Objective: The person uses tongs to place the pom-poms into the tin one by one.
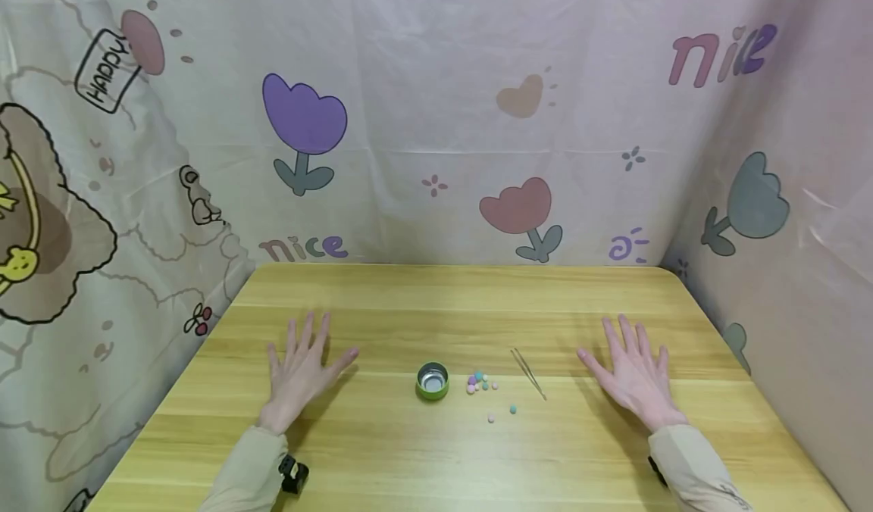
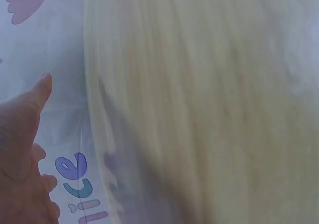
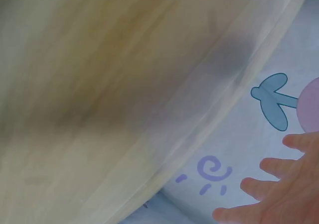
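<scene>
My left hand [image 1: 300, 372] is spread over the left part of the table, fingers straight and holding nothing. On the right side, my right hand [image 1: 637, 376] is likewise spread with nothing in it. Between the hands stands a small round green tin [image 1: 433, 392], open at the top with a silvery inside. Right of it several small pink, purple, teal and pale beads [image 1: 472, 381] lie in a loose cluster. A teal bead [image 1: 513, 410] and a pale pink bead [image 1: 491, 418] lie apart, nearer me. Metal tweezers [image 1: 528, 374] lie slanted between the beads and my right hand.
The wooden table [image 1: 436, 466] has rounded far corners. A printed cloth [image 1: 409, 118] hangs behind its far edge and along both sides. A small black device [image 1: 293, 474] sits at my left wrist, by the sleeve cuff.
</scene>
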`<state>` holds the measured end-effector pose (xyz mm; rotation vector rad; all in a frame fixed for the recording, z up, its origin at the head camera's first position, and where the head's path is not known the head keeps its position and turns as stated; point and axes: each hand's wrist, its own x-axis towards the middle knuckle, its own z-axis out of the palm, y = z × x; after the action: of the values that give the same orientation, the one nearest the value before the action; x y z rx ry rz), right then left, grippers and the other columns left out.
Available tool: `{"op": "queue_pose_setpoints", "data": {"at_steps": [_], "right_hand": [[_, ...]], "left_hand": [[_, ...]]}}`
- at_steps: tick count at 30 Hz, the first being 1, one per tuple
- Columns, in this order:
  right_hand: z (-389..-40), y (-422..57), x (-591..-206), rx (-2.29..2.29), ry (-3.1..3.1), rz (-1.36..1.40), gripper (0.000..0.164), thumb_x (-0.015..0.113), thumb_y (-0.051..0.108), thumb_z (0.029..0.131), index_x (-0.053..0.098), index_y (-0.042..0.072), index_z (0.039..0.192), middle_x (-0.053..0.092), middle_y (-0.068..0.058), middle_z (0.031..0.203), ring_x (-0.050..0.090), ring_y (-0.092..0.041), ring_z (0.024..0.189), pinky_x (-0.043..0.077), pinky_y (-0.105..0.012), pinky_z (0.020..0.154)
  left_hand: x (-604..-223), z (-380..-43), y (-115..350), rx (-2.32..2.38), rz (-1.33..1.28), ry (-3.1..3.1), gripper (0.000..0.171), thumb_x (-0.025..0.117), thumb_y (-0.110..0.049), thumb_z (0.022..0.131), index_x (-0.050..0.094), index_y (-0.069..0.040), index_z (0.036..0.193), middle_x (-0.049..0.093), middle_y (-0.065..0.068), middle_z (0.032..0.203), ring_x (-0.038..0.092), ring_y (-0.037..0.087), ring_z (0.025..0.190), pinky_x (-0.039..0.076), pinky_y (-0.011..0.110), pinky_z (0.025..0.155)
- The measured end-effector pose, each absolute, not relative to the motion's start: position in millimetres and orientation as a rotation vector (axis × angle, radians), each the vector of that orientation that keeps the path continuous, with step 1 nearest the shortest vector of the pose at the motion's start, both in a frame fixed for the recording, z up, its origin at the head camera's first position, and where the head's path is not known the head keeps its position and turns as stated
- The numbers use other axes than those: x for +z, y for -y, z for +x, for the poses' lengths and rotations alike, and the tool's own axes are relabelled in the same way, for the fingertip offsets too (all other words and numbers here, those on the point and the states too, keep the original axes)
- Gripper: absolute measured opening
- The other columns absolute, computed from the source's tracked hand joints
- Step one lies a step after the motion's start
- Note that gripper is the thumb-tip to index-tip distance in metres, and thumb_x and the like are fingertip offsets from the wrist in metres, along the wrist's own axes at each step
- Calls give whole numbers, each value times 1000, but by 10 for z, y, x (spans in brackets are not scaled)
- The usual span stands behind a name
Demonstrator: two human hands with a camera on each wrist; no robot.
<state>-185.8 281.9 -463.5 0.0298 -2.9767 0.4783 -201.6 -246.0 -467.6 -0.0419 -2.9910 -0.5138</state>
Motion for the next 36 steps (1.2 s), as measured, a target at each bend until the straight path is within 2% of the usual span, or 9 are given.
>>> {"op": "queue_pose_setpoints", "data": {"at_steps": [9,14,21,27,31,34,36], "right_hand": [[-1860,-2739,-4586,572,2998,51,92,39,68,99,15,4,161,9,-30,165,11,-58,148,4,-84,112],[-1848,-2631,-4574,587,2985,96,90,43,65,99,20,3,159,17,-32,163,20,-58,145,11,-82,113],[-1852,-2490,-4579,692,2962,180,88,49,60,99,25,-2,156,27,-34,158,28,-60,141,19,-78,114],[-1835,-2393,-4574,788,2965,197,90,54,60,97,29,-3,154,35,-37,153,33,-60,137,27,-77,112],[-1824,-2336,-4571,870,2991,187,89,55,60,96,30,-4,154,37,-37,151,34,-60,137,31,-77,110],[-1821,-2294,-4585,924,3006,184,88,59,57,95,32,-5,152,45,-36,144,44,-55,132,39,-74,106],[-1821,-2271,-4602,953,3003,191,86,62,54,94,36,-6,149,52,-34,138,51,-50,126,45,-69,104]], "left_hand": [[-4561,-1971,2321,-637,-105,3015,97,47,-69,95,2,-18,163,0,18,170,-6,51,153,-6,83,113],[-4539,-1939,2187,-712,-169,2999,96,50,-66,95,6,-16,163,4,18,170,-2,51,154,-3,81,115],[-4574,-1915,1997,-916,-311,2916,91,59,-54,95,16,-9,162,15,19,168,10,51,153,3,78,118],[-4600,-1899,1898,-1197,-328,2943,92,62,-51,95,11,-15,163,10,21,168,6,48,155,-1,74,120],[-4641,-1886,1846,-1295,-333,2983,91,64,-50,95,12,-19,163,8,23,168,9,47,154,9,77,118],[-4674,-1871,1796,-1355,-370,2981,91,67,-48,93,17,-17,163,11,23,168,14,47,154,17,77,117],[-4698,-1865,1763,-1409,-411,2956,92,70,-45,92,19,-14,162,14,22,168,16,46,153,18,75,117]]}}
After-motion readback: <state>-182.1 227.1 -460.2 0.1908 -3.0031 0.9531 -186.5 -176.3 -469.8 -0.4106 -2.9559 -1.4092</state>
